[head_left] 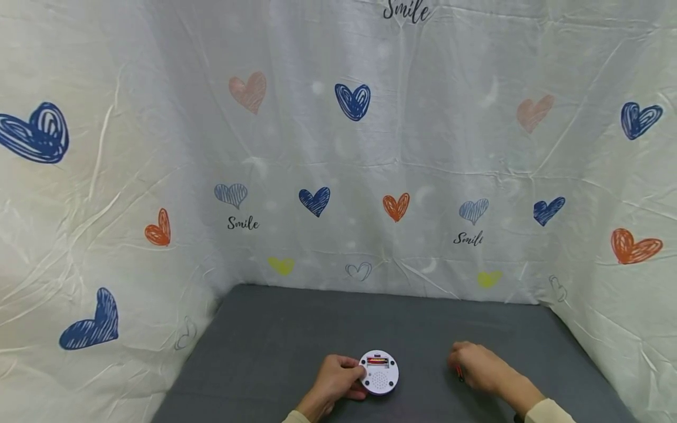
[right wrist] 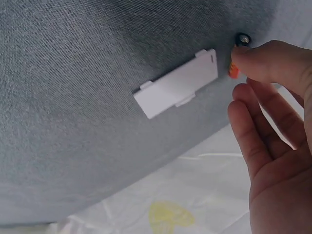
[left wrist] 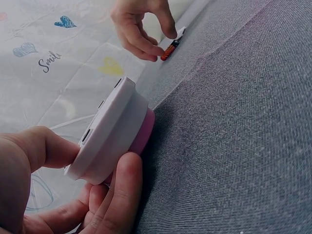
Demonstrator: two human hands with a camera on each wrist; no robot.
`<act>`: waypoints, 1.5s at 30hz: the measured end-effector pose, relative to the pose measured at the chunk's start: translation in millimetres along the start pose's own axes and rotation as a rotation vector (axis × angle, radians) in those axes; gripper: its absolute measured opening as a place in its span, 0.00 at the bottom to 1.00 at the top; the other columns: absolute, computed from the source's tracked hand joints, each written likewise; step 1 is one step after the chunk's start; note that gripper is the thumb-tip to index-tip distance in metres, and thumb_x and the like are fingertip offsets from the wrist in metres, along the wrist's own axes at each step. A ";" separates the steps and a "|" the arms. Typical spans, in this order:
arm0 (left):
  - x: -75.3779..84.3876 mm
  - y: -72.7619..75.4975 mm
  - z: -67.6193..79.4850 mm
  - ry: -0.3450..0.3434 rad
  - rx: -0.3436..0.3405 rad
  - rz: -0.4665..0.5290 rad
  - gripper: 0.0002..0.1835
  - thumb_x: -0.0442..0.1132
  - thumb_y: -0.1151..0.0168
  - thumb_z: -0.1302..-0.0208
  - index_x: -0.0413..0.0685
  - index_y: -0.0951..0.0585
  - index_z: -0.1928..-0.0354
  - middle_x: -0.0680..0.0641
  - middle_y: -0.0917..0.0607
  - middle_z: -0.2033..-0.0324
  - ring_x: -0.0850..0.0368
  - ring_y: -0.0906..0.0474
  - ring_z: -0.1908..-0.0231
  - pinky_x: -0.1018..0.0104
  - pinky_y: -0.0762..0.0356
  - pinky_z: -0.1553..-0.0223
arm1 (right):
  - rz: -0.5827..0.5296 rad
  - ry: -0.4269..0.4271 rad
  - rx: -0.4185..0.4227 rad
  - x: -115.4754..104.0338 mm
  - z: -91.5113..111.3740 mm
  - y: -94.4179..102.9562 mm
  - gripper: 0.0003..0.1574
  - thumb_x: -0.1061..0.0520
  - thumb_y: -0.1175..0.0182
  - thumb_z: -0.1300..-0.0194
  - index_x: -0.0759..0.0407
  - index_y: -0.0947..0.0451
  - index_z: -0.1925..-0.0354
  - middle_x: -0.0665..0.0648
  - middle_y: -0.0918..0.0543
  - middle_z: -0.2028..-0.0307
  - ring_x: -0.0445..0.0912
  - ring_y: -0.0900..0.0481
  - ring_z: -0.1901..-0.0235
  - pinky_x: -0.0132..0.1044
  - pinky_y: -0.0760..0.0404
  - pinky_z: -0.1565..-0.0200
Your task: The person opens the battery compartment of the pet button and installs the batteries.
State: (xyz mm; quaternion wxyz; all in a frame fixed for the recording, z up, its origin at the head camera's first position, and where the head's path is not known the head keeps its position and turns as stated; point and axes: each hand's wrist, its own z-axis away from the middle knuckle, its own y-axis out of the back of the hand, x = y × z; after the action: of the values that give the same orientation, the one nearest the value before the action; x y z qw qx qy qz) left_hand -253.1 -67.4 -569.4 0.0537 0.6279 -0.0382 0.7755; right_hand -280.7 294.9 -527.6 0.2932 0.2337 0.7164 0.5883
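My left hand (head_left: 337,379) grips the edge of a round white device (head_left: 378,383), thumb on its upward-facing back and fingers beneath. In the left wrist view, the device's lower part (left wrist: 143,132) is pink. A red battery (head_left: 377,361) lies in its open compartment, with a pale slot beside it. Off to the right, my right hand (head_left: 483,367) pinches another battery (right wrist: 234,69), orange-red with a black end, between thumb and fingers, low over the table. Right beside that hand, a white battery cover (right wrist: 178,85) with small tabs lies on the cloth.
A dark grey cloth (head_left: 285,329) covers the table. White curtains (head_left: 317,147) printed with hearts and the word Smile hang behind it and along both sides.
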 end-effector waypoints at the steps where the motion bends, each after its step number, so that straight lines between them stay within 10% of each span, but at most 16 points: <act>1: 0.1 -0.1 0.1 0.002 0.000 -0.001 0.14 0.28 0.37 0.39 0.26 0.16 0.52 0.41 0.11 0.66 0.53 0.10 0.75 0.62 0.06 0.73 | 0.005 0.006 0.003 0.6 0.8 -2.0 0.20 0.73 0.29 0.40 0.47 0.15 0.70 0.44 0.21 0.69 0.34 0.25 0.71 0.32 0.22 0.75; 23: 2.8 0.2 2.9 -0.006 -0.006 0.005 0.15 0.27 0.38 0.39 0.25 0.17 0.51 0.41 0.11 0.66 0.50 0.09 0.74 0.62 0.05 0.72 | -0.020 -0.054 0.037 -0.3 -1.1 -10.7 0.12 0.61 0.25 0.33 0.42 0.11 0.66 0.39 0.19 0.69 0.33 0.22 0.69 0.34 0.17 0.70; 35: 2.6 0.4 0.1 0.004 0.007 -0.012 0.14 0.28 0.37 0.38 0.26 0.16 0.52 0.41 0.11 0.66 0.50 0.08 0.73 0.62 0.05 0.72 | -0.057 0.021 0.198 -31.5 -29.9 -5.3 0.10 0.63 0.23 0.37 0.49 0.10 0.62 0.41 0.15 0.67 0.32 0.19 0.67 0.31 0.15 0.68; 45: 4.3 -0.9 1.3 0.021 0.025 -0.025 0.15 0.28 0.36 0.39 0.26 0.16 0.52 0.41 0.11 0.66 0.54 0.10 0.75 0.62 0.05 0.72 | -0.114 0.026 0.158 -61.7 -65.1 -0.6 0.10 0.64 0.24 0.37 0.51 0.11 0.59 0.41 0.14 0.67 0.29 0.21 0.67 0.28 0.16 0.67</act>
State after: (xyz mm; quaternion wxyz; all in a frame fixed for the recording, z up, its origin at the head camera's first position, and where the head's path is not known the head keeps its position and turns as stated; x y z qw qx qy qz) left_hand -252.7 -66.5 -564.9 0.0561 0.6209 -0.0204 0.7816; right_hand -281.6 206.9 -510.3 0.2974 0.2072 0.7766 0.5153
